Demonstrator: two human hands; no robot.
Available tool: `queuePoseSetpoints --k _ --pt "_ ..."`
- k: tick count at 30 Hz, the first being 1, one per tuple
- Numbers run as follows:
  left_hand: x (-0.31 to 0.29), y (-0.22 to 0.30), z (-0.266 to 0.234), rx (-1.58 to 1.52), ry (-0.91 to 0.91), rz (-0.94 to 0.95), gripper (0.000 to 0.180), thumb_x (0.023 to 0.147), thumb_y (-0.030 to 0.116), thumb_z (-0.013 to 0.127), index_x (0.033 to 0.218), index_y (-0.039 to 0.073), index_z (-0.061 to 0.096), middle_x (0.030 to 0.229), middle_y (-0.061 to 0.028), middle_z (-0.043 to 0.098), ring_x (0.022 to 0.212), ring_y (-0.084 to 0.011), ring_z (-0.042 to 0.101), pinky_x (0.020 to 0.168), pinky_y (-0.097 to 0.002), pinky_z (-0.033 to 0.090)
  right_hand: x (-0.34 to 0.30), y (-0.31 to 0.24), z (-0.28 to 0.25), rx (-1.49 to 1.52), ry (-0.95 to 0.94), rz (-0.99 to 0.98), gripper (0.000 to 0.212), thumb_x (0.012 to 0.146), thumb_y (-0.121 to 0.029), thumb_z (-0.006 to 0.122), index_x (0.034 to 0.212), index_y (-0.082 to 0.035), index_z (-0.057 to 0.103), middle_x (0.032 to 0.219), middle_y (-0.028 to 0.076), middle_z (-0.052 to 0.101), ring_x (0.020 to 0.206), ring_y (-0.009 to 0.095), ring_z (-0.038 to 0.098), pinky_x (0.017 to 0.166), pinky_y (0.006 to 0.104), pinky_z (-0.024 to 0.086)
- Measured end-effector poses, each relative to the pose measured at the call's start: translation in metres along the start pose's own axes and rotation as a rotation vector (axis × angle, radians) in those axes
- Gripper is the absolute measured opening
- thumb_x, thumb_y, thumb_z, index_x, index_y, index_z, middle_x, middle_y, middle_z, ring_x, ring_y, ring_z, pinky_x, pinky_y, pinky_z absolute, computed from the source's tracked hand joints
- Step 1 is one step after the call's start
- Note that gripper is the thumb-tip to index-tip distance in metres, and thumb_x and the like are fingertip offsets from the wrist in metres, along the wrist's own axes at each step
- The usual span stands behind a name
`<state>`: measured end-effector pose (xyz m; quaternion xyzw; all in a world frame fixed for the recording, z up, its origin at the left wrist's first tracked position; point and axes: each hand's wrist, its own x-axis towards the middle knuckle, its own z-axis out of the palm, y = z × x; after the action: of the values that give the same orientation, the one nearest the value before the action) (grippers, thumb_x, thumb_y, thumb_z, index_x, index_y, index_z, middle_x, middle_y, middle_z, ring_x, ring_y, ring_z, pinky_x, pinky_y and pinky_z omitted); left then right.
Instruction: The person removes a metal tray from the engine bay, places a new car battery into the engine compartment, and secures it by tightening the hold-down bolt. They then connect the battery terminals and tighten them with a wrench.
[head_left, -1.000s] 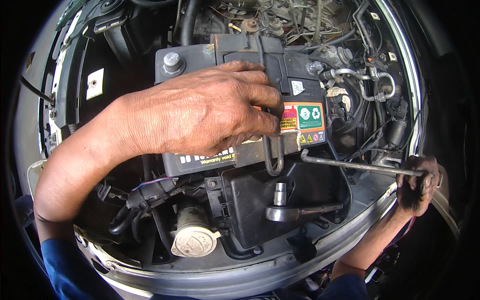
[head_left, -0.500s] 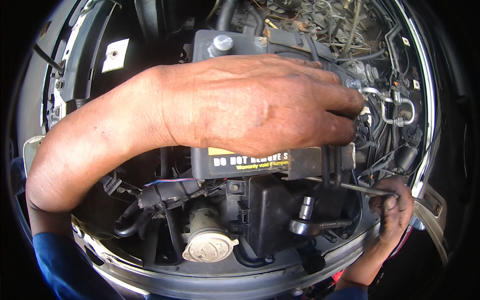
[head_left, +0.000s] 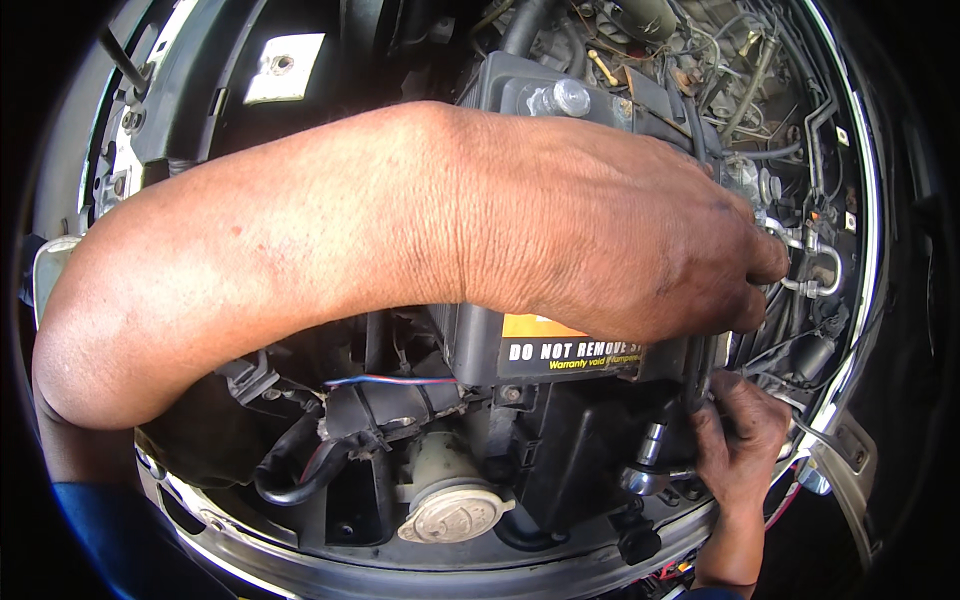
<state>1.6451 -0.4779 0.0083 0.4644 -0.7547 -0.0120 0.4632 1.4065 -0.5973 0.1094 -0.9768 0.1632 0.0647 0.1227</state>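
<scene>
My left arm reaches across a dark battery [head_left: 480,330] with a yellow-and-black label. My left hand [head_left: 650,230] lies over the battery's top, its fingers bent down past the right end; what they grip is hidden. Below that end, my right hand [head_left: 745,430] has its fingers closed around the lower end of a dark upright rod [head_left: 697,360] at the battery's front side. Left of my right hand lies a ratchet wrench [head_left: 642,482] with a shiny socket [head_left: 652,445] pointing up.
A pale round reservoir cap [head_left: 455,513] stands in front of the battery. Left of it runs a thick black hose [head_left: 290,480]. A battery terminal post [head_left: 568,98] sticks up behind my left hand. Metal pipes [head_left: 815,270] and wires crowd the right side.
The view has shifted, so the battery appears farther right. My right hand has moved left and in, from a thin metal rod to the dark upright rod. My left fingers now bend further down.
</scene>
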Motion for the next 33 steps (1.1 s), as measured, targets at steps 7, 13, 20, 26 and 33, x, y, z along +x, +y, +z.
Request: queuePoseSetpoints --k 7,13,20,26,33 --pt "-0.002 -0.003 0.001 -0.005 0.057 -0.042 0.023 0.098 0.014 0.057 0.111 0.004 0.072 0.113 -0.0111 0.070 0.108 -0.0298 0.071 0.093 -0.0386 0.059 0.002 0.002 -0.001 0.068 -0.067 -0.004 0.016 0.076 -0.005 0.079 0.088 0.002 0.071 0.066 0.011 0.062 0.054 0.026 0.061 0.055 0.0325 0.044" --pt "-0.004 -0.003 0.003 0.018 0.063 -0.044 0.023 0.098 0.016 0.057 0.111 0.005 0.073 0.113 -0.0103 0.070 0.109 -0.0286 0.071 0.094 -0.0388 0.059 0.001 -0.007 0.010 0.176 0.002 0.129 0.012 0.078 -0.001 0.079 0.086 0.003 0.071 0.067 0.012 0.064 0.056 0.025 0.063 0.056 0.0330 0.046" --pt "-0.005 -0.003 0.004 0.009 0.034 -0.059 0.023 0.100 0.018 0.055 0.106 0.006 0.074 0.110 -0.0089 0.070 0.109 -0.0273 0.071 0.093 -0.0388 0.059 0.005 -0.016 0.005 0.040 -0.146 -0.034 0.017 0.081 0.000 0.077 0.098 0.002 0.075 0.072 0.016 0.070 0.061 0.026 0.071 0.058 0.0321 0.053" --pt "-0.004 -0.004 0.005 -0.055 0.019 -0.099 0.024 0.101 0.018 0.054 0.104 0.005 0.074 0.109 -0.0099 0.071 0.107 -0.0274 0.071 0.092 -0.0386 0.059 0.002 -0.019 0.011 0.143 0.031 0.072 0.015 0.080 0.000 0.077 0.094 0.002 0.073 0.066 0.014 0.065 0.055 0.023 0.066 0.054 0.0324 0.049" --pt "-0.004 -0.004 0.006 -0.016 0.078 -0.044 0.024 0.101 0.016 0.054 0.110 0.003 0.073 0.107 -0.0134 0.072 0.105 -0.0305 0.071 0.092 -0.0409 0.058 0.008 -0.026 0.000 0.013 -0.095 -0.037 0.009 0.082 -0.002 0.076 0.091 -0.001 0.072 0.070 0.013 0.068 0.057 0.029 0.066 0.056 0.0362 0.051"
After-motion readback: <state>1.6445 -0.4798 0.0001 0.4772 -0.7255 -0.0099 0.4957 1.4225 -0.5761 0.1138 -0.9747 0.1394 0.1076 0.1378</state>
